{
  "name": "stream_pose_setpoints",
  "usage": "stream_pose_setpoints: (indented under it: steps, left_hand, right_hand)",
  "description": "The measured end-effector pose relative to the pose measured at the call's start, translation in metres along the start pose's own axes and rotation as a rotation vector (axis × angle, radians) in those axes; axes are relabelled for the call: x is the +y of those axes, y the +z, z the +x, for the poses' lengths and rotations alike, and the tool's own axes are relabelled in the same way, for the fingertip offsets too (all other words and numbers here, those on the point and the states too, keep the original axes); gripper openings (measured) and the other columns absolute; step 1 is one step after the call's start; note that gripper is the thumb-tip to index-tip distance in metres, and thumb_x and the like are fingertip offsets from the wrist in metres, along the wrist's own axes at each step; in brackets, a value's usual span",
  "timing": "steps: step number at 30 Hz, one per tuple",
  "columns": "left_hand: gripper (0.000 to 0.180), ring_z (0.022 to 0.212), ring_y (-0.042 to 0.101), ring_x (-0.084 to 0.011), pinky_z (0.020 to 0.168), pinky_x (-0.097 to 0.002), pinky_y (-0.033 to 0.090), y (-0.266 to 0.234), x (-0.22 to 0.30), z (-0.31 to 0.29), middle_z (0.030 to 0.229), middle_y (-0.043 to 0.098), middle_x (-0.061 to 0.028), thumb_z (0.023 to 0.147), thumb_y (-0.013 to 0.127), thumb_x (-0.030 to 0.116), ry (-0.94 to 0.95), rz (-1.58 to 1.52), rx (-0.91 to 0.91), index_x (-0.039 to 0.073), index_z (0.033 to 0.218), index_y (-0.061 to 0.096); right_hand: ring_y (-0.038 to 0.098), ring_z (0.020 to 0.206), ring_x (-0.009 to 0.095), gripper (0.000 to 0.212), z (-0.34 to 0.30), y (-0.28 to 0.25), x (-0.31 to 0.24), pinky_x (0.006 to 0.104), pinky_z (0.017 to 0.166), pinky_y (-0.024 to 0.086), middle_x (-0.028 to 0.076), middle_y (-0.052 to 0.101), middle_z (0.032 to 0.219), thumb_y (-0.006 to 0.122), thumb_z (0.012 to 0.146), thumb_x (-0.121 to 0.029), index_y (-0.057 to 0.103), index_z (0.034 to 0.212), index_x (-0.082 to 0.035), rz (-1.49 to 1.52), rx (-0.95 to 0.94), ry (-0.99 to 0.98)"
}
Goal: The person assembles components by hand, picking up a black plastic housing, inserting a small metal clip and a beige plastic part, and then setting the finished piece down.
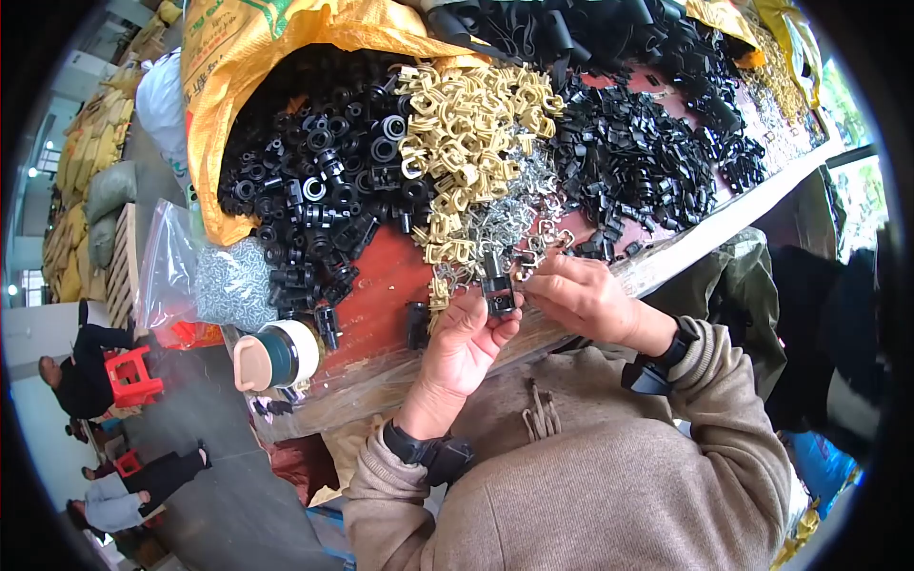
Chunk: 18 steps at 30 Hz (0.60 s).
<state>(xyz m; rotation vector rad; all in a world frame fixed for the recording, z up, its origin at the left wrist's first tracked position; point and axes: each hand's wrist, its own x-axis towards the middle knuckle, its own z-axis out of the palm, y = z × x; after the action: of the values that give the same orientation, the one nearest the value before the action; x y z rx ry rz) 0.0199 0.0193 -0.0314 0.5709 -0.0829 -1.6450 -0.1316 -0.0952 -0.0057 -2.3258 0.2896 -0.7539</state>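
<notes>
Between the thumb and fingers of my left hand (466, 347) is a small black plastic part (497, 293) with a squarish opening, raised just over the table's near edge. My right hand (583, 297) comes up to it from the right, thumb and fingers pinched together beside the part. Whatever those fingertips hold is too small to make out. Just beyond my hands lie a heap of silvery metal clips (509, 214) and a pile of cream-coloured loops (466, 133). A black piece (417, 324) stands near my left hand.
Black ringed fittings (324, 181) spill from a yellow woven sack (214, 95) at left. Black small parts (628, 157) are heaped at right. A bag of screws (235, 281) and a lidded cup (278, 357) stand on the red tabletop (381, 276). People sit at far left.
</notes>
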Motion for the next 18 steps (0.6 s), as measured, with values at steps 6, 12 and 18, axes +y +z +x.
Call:
stream_pose_setpoints:
  steps: [6, 12, 18]
  left_hand:
    - [0.033, 0.086, 0.055, -0.0161, 0.076, -0.0261, 0.046, -0.002, -0.001, 0.001, 0.098, 0.056, -0.0125, 0.081, 0.054, 0.019, -0.029, 0.015, -0.047, 0.000, 0.106, 0.048]
    - [0.035, 0.093, 0.053, -0.0189, 0.082, -0.0301, 0.043, 0.003, -0.001, 0.000, 0.104, 0.053, -0.0120, 0.080, 0.055, 0.018, 0.121, 0.119, -0.003, 0.000, 0.109, 0.045]
    - [0.030, 0.095, 0.052, -0.0179, 0.085, -0.0299, 0.041, 0.009, -0.005, 0.001, 0.106, 0.053, -0.0098, 0.081, 0.054, 0.016, 0.187, 0.143, -0.020, 0.001, 0.107, 0.047]
  right_hand:
    - [0.053, 0.058, 0.017, 0.009, -0.002, 0.004, 0.008, 0.0235, 0.051, 0.041, 0.006, 0.052, 0.068, 0.057, 0.075, -0.009, 0.053, 0.080, -0.003, 0.080, 0.001, 0.167]
    - [0.043, 0.052, 0.006, 0.011, -0.004, 0.002, 0.010, 0.0193, 0.046, 0.033, -0.002, 0.048, 0.063, 0.052, 0.082, -0.014, 0.051, 0.078, -0.003, 0.887, -0.044, 0.778]
    - [0.035, 0.052, 0.002, 0.016, -0.009, 0.012, 0.005, 0.0164, 0.045, 0.029, -0.004, 0.048, 0.066, 0.048, 0.085, -0.017, 0.051, 0.079, -0.002, 1.138, 0.053, 0.806]
